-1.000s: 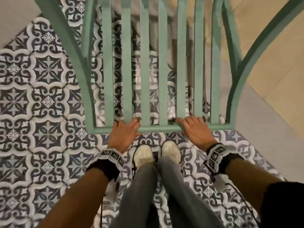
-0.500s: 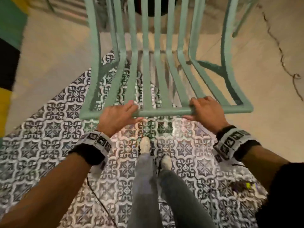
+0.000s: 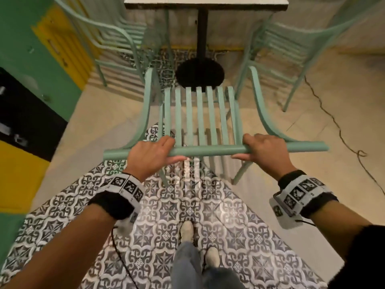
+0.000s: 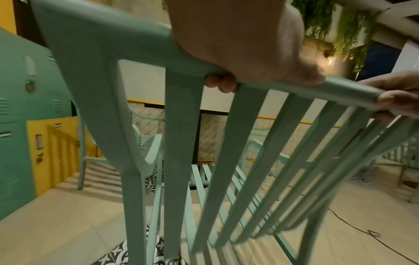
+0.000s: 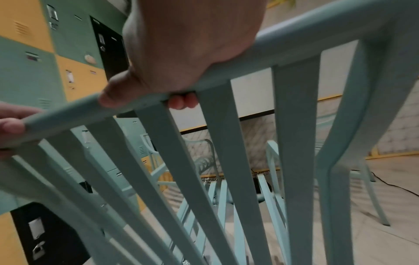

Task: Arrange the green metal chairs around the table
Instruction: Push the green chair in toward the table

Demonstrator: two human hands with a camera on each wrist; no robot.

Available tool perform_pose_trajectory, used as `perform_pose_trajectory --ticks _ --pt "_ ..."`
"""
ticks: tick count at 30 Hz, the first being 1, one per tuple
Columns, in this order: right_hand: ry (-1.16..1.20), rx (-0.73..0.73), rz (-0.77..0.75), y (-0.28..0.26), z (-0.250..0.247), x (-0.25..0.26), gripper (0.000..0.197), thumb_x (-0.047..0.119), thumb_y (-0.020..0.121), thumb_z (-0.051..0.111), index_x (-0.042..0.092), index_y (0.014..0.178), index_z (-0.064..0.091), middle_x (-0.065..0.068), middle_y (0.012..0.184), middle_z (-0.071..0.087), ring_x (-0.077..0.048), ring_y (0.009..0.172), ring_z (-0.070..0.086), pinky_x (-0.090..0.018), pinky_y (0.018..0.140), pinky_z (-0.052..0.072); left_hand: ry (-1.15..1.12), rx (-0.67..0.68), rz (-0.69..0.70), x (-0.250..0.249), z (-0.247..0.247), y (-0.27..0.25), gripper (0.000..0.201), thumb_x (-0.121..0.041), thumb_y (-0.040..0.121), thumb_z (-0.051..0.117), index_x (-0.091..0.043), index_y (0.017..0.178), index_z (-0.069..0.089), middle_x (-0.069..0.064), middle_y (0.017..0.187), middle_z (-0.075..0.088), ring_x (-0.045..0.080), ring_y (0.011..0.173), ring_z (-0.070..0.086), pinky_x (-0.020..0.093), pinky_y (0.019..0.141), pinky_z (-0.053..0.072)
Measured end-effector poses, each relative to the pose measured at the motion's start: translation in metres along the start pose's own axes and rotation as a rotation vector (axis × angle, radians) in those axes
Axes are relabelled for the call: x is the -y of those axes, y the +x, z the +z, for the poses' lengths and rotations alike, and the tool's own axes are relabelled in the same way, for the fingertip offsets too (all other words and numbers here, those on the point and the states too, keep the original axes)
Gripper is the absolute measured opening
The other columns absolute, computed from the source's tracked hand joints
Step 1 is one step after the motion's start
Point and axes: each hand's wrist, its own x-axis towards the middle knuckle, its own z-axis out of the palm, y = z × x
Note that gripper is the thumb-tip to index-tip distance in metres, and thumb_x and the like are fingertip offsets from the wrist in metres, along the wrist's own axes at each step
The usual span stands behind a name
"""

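Observation:
A green metal chair (image 3: 201,115) with a slatted seat and back stands in front of me, facing the table (image 3: 205,4). My left hand (image 3: 153,156) grips the left part of its top rail (image 3: 210,151). My right hand (image 3: 261,151) grips the same rail further right. In the left wrist view the fingers (image 4: 221,83) curl under the rail (image 4: 347,89). The right wrist view shows my right hand's fingertips (image 5: 182,101) wrapped under the rail (image 5: 294,39) too. The table's black post (image 3: 202,32) and round base (image 3: 199,73) lie just beyond the seat.
Two more green chairs stand by the table, one at the left (image 3: 116,38) and one at the right (image 3: 291,46). Green, yellow and black lockers (image 3: 27,84) line the left side. A cable (image 3: 333,122) runs over the beige floor at right. My feet (image 3: 187,230) stand on patterned tiles.
The chair has travelled forward off the patterned tiles toward the table, and the table, its base and the two other chairs have come into view. Both hands kept hold of the top rail.

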Motion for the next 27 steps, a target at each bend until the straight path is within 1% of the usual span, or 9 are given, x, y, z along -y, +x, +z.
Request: perform_pose_trajectory --ticks 2,3,7,10,12,17,20,22,27 --pt "-0.003 -0.017 -0.007 0.013 -0.003 -0.007 0.068 0.070 0.082 0.017 0.013 0.064 0.050 -0.005 0.048 0.052 -0.018 0.037 0.043 -0.021 0.042 0.022 0.002 -0.011 0.000 0.007 -0.006 0.016 0.069 -0.065 0.088 0.004 -0.014 0.073 0.048 0.000 0.058 0.055 0.010 0.032 0.022 0.015 0.034 0.015" --pt "-0.012 -0.021 -0.018 0.016 -0.003 -0.010 0.068 0.069 0.083 0.017 0.013 0.064 0.050 -0.004 0.050 0.053 -0.018 0.039 0.046 -0.020 0.042 0.021 0.005 -0.011 0.010 0.010 -0.006 0.022 0.070 -0.065 0.088 0.005 -0.014 0.072 0.049 -0.001 0.057 0.055 0.009 0.032 0.023 0.015 0.033 0.017" --pt "-0.042 0.023 -0.019 0.012 0.002 -0.019 0.060 0.068 0.081 0.030 0.014 0.065 0.053 -0.003 0.058 0.054 -0.021 0.054 0.051 -0.023 0.043 0.023 0.045 -0.038 -0.022 0.015 -0.001 0.028 0.077 -0.071 0.085 0.003 -0.017 0.065 0.054 -0.003 0.051 0.056 0.007 0.034 0.027 0.011 0.033 0.021" --pt "-0.056 0.040 0.020 0.013 0.006 -0.030 0.064 0.071 0.081 0.025 0.016 0.062 0.052 -0.001 0.054 0.053 -0.020 0.048 0.050 -0.022 0.042 0.024 0.068 -0.062 -0.074 0.016 0.004 0.029 0.079 -0.073 0.082 0.005 -0.017 0.060 0.056 -0.002 0.049 0.059 0.010 0.033 0.044 0.015 0.034 0.036" --pt "-0.063 0.040 0.025 0.018 0.008 -0.035 0.064 0.072 0.081 0.024 0.017 0.061 0.051 0.000 0.053 0.052 -0.018 0.044 0.048 -0.022 0.042 0.023 0.056 -0.062 -0.069 0.018 0.006 0.035 0.079 -0.073 0.083 0.005 -0.017 0.057 0.055 -0.001 0.047 0.058 0.011 0.032 0.047 0.017 0.034 0.040" --pt "-0.073 0.023 0.033 0.054 0.016 -0.054 0.067 0.072 0.082 0.019 0.017 0.060 0.051 0.001 0.052 0.052 -0.016 0.044 0.048 -0.021 0.042 0.024 0.056 -0.064 -0.070 0.035 0.008 0.077 0.079 -0.074 0.082 0.004 -0.018 0.054 0.052 -0.004 0.045 0.055 0.009 0.031 0.041 0.016 0.034 0.037" --pt "-0.074 0.014 0.043 0.086 0.025 -0.073 0.067 0.072 0.082 0.021 0.017 0.059 0.049 0.000 0.051 0.050 -0.017 0.043 0.046 -0.021 0.040 0.024 0.061 -0.061 -0.071 0.055 0.015 0.112 0.081 -0.074 0.081 0.001 -0.019 0.054 0.053 -0.005 0.043 0.053 0.006 0.034 0.027 0.013 0.033 0.027" --pt "-0.082 -0.004 0.050 0.108 0.031 -0.088 0.067 0.073 0.082 0.021 0.016 0.058 0.048 0.000 0.050 0.049 -0.017 0.043 0.045 -0.021 0.040 0.023 0.081 -0.066 -0.068 0.067 0.021 0.139 0.082 -0.074 0.081 0.000 -0.019 0.053 0.054 -0.006 0.042 0.052 0.006 0.035 0.025 0.013 0.036 0.023" --pt "-0.106 -0.033 0.037 0.174 0.048 -0.129 0.067 0.071 0.084 0.021 0.016 0.058 0.049 0.000 0.049 0.048 -0.018 0.042 0.046 -0.020 0.042 0.018 0.051 -0.074 -0.057 0.104 0.039 0.210 0.083 -0.076 0.080 0.001 -0.016 0.053 0.052 -0.003 0.041 0.051 0.008 0.033 0.028 0.016 0.034 0.036"
